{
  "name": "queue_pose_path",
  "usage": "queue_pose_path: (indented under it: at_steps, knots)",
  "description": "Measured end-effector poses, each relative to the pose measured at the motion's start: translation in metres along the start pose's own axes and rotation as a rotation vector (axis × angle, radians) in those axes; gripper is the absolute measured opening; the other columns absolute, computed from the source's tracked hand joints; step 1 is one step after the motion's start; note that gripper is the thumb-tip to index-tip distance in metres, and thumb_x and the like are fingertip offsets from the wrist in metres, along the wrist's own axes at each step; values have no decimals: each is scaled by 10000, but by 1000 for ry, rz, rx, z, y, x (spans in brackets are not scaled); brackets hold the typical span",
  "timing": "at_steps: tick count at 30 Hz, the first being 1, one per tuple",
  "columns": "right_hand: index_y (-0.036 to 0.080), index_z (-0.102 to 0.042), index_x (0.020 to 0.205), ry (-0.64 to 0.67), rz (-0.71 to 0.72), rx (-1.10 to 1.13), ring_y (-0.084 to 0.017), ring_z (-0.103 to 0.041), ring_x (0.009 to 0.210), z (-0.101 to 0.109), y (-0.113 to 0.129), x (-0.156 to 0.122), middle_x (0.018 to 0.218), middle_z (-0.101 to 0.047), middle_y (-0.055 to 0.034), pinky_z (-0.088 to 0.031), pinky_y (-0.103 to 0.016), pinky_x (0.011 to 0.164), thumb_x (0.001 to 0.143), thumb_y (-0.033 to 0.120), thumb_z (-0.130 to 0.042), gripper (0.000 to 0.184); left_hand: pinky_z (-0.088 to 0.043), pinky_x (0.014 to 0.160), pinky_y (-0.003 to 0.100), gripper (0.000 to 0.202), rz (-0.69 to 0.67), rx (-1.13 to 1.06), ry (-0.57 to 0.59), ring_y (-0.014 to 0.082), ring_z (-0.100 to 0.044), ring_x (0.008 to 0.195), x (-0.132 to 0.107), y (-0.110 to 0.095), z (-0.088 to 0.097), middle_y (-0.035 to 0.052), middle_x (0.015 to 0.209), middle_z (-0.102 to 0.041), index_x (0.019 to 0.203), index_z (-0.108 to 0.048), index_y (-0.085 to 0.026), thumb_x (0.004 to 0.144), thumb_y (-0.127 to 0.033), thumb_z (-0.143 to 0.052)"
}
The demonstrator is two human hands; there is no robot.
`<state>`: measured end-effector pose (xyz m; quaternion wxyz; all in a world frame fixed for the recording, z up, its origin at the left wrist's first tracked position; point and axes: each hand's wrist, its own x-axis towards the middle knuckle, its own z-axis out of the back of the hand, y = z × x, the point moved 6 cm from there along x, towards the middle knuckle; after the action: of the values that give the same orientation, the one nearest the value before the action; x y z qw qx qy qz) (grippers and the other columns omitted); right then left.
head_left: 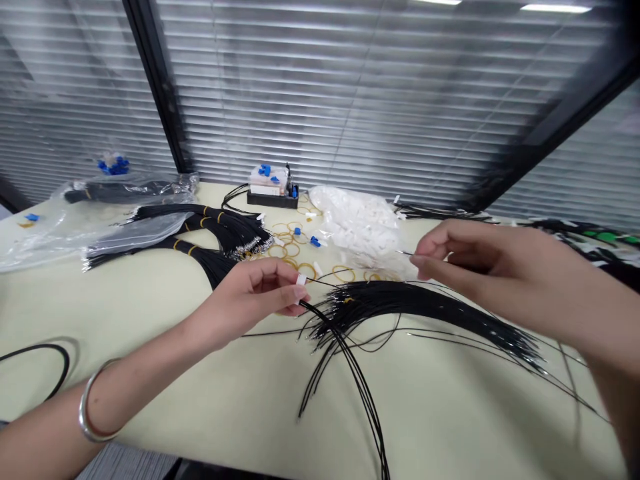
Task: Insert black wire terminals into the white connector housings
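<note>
Left hand point(245, 300): nearly closed, thumb and forefinger pinching a small white connector point(301, 280). Right hand point(465, 263): also in a tight pinch, on a single thin black wire point(405, 253) with a bright bare tip, aimed toward the connector, with a short gap between the two. Directly below and between the hands, a loose fan of black wires point(400, 303) across the worktop point(450, 413), some strands trailing toward the near edge. Around the left wrist, a silver bangle point(90, 400).

Just beyond the hands, scattered tan rubber bands point(293, 250) and a few small blue clips point(315, 241). Farther left, banded bundles of black wire point(210, 230) with silver tips, partly on clear plastic bags point(40, 243). Toward the back, a plastic bag of white parts point(355, 220) and a black tray point(273, 199) holding white and blue items. Near the left edge, a black cable loop point(40, 363). Behind everything, window blinds point(350, 87).
</note>
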<state>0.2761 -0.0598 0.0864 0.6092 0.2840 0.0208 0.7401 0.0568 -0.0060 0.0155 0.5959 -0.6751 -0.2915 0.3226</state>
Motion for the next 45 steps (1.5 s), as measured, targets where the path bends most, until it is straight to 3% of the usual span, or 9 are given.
queue_pose_path:
  at_steps: [2, 5, 8, 11, 14, 20, 30, 45]
  knots:
    - [204, -582, 792, -97, 13, 70, -92, -544, 495, -5, 25, -7, 641, -604, 1, -348, -173, 347, 811, 381, -543, 182, -537, 692, 216, 144, 11, 2, -4, 86, -616, 695, 0, 2, 1, 13, 742, -645, 771, -589, -113, 751, -232, -668]
    - [191, -576, 806, -311, 71, -13, -37, -459, 466, -18, 59, -19, 649, -582, 23, -375, -167, 436, 825, 253, -564, 67, -538, 706, 219, 150, 16, 0, -7, 82, -619, 691, 2, 5, 2, 13, 756, -649, 792, -587, -116, 754, -237, -668]
    - [180, -565, 825, -328, 188, 2, -23, -451, 522, -44, 77, -27, 712, -573, 25, -389, -161, 515, 830, 165, -550, 22, -539, 703, 206, 145, 2, -3, 2, 68, -605, 675, 2, 5, 1, -1, 744, -630, 787, -593, -114, 754, -234, -669]
    - [172, -555, 831, -278, 205, 131, -26, -441, 557, -63, 75, -31, 726, -553, 20, -365, -157, 510, 831, 134, -542, 40, -538, 688, 187, 142, -24, 0, 23, 54, -585, 649, 1, 2, -1, -26, 700, -590, 769, -595, -114, 749, -228, -676]
    - [166, -549, 812, -285, 190, 185, -29, -404, 531, -68, 69, -34, 678, -523, 25, -342, -162, 486, 824, 130, -548, 38, -546, 694, 195, 128, -21, -5, 42, 53, -585, 639, -1, 1, -5, -30, 687, -590, 774, -591, -113, 746, -205, -674]
    - [170, -554, 821, -302, 222, 138, -23, -401, 513, -65, 70, -38, 656, -528, 33, -330, -171, 489, 810, 122, -569, 51, -540, 680, 177, 113, 27, 7, 72, 52, -598, 645, -3, 4, -9, -31, 686, -608, 785, -585, -119, 745, -175, -675]
    - [179, -552, 819, -317, 234, 89, -21, -434, 536, -58, 72, -40, 660, -554, 37, -347, -165, 504, 816, 120, -567, 61, -496, 614, 124, 111, -8, 59, 103, 48, -604, 645, -6, 2, -13, -19, 687, -625, 781, -585, -112, 752, -172, -674]
    - [192, -527, 776, -331, 222, 50, -35, -430, 498, -57, 77, -40, 611, -539, 44, -351, -178, 498, 827, 157, -552, 67, -497, 651, 201, 126, -37, 126, 135, 93, -608, 681, -7, 2, -16, 9, 719, -636, 804, -589, -122, 766, -218, -661]
